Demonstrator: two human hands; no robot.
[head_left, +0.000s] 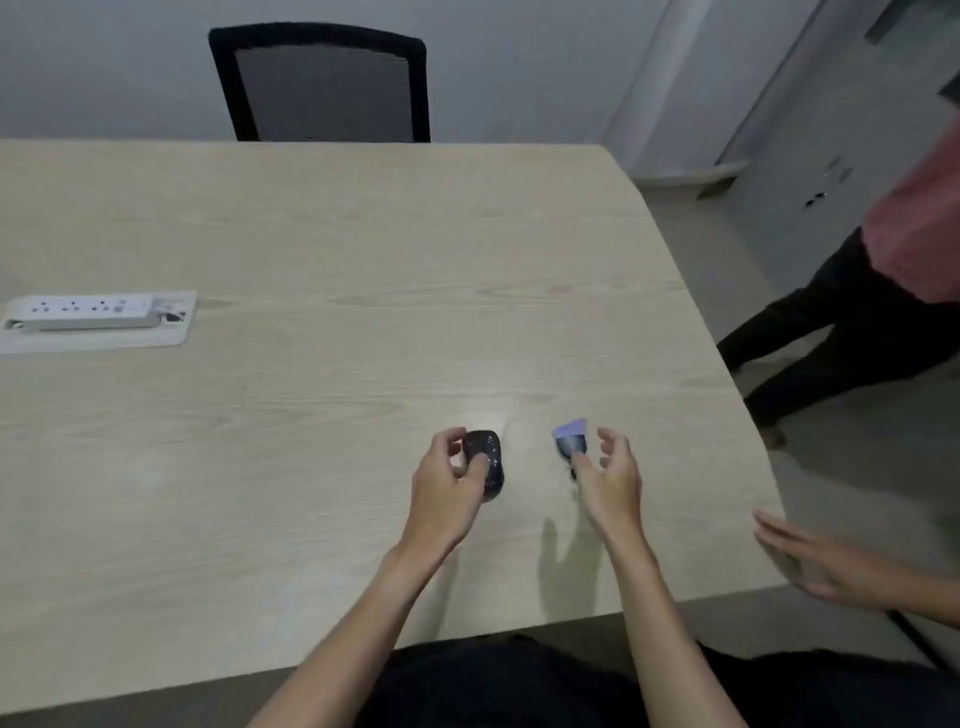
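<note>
Left hand (444, 488) grips a black rounded object (484, 451) over the table (311, 234), right hand (610, 480) pinches a small purple-and-dark piece (571, 439).

Office – meeting table (363, 260), mesh chair (322, 83), power strip (85, 312)

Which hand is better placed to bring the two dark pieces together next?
Probably the right hand: it pinches the small dark piece with a purple edge, free above the table, while the left hand grips the larger black object, likely steadying it.
</note>
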